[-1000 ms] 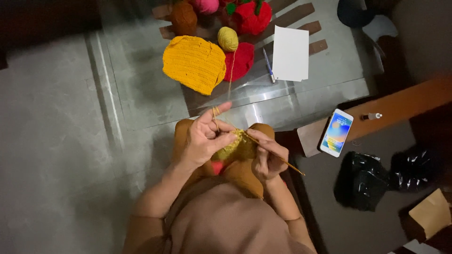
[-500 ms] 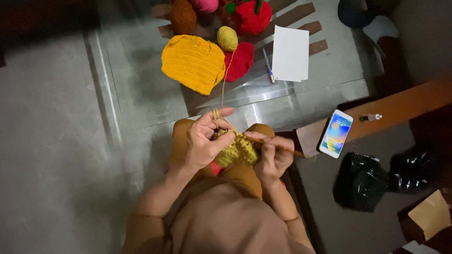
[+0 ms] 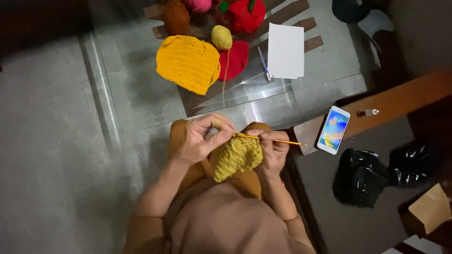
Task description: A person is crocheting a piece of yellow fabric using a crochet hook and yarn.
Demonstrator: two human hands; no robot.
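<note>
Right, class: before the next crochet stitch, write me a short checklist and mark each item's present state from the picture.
1. Hook held in right hand: ok.
2. Left hand grips the olive piece: ok.
3. Yarn runs from the ball on the glass table to the hands: ok.
4. Yarn free of tangles: cannot tell.
5. Loop on the hook tip: cannot tell.

Hands: left hand and right hand side by side over the lap, crochet piece between them.
Hook: crochet hook in the right hand, pointing right.
Counter: ahead of the hands; knitted panel left, yarn ball beside it, pen and paper sheet right.
Phone: right of the hands, off the counter.
</note>
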